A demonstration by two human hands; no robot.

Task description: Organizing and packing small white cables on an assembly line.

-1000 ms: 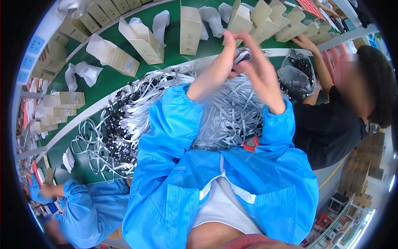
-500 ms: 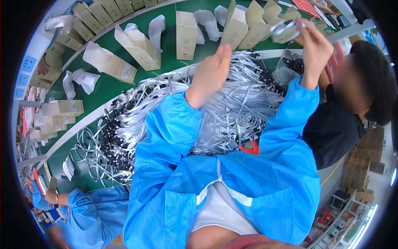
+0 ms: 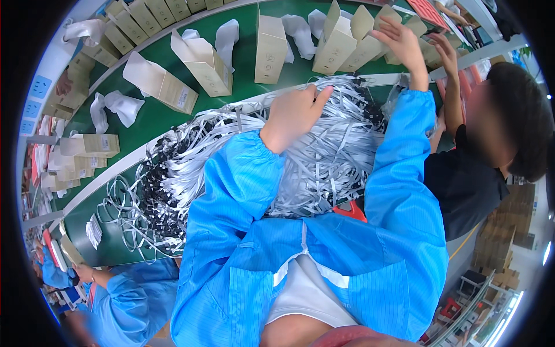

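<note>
My right hand point(image 3: 404, 49) is raised at the upper right, its fingers spread and nothing seen in it. Its fingertips are beside the upright flaps of an open beige carton point(image 3: 359, 53); whether they touch is hard to tell. My left hand point(image 3: 293, 117) hovers at or just over a big heap of silvery-white flat straps point(image 3: 332, 165) with black ends. Its thumb stands apart from the index finger, the other fingers are mostly hidden, and no object shows in it.
Open cartons point(image 3: 270, 52) and white wrapped pieces point(image 3: 227, 39) line the green conveyor point(image 3: 243, 55) beyond the heap. A person in black point(image 3: 462, 191) reaches in at the right, a hand point(image 3: 446, 55) near mine. Another person in blue point(image 3: 136, 301) works at lower left.
The shiny object my right hand held is no longer in it; that hand has moved left to the cartons. My left hand dropped slightly, its fingers bending down. The cartons shifted slightly right in view.
</note>
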